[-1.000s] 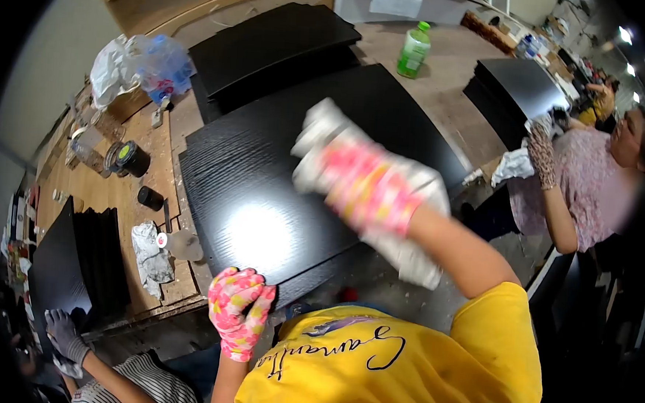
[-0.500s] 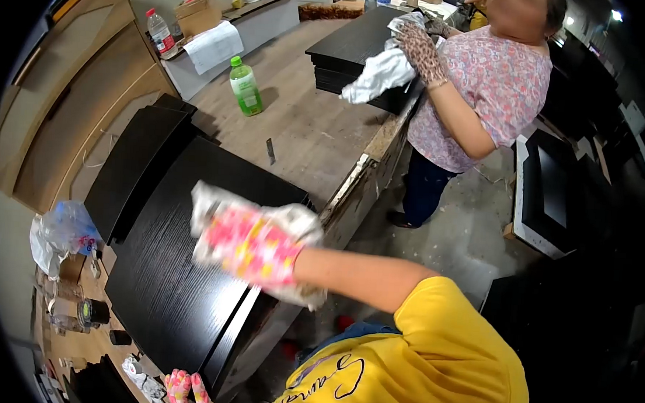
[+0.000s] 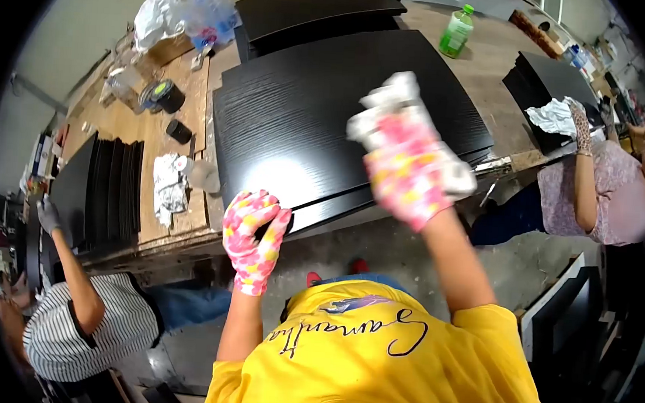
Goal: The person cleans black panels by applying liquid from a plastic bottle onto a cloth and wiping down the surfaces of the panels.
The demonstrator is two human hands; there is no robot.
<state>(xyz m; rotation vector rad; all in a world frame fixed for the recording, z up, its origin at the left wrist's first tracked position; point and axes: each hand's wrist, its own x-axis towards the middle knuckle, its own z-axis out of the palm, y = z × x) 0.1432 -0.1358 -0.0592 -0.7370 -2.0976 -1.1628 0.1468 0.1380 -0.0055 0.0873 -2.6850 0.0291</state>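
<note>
A black wood-grain panel (image 3: 305, 119) with a curved outline lies in front of me on top of at least one more panel. My right hand (image 3: 406, 170), in a pink, yellow and white patterned glove, grips a crumpled white cloth (image 3: 394, 93) over the panel's right part. The hand is slightly blurred. At the front left corner of the stack is my left hand (image 3: 250, 234), gloved the same way, with its fingers curled. Something dark shows between its thumb and fingers, but I cannot make out what.
Behind lie more black panels (image 3: 312, 9). A green bottle (image 3: 457, 32) stands at the back right. To the left are jars (image 3: 166, 96), a white rag (image 3: 168, 188) and upright black panels (image 3: 109, 188). One co-worker (image 3: 589, 188) is at right, another (image 3: 93, 328) at left.
My view has swung to the left, bringing the left co-worker into sight. My right hand with the cloth is still over the panel; my left hand now shows fully at its front corner.
</note>
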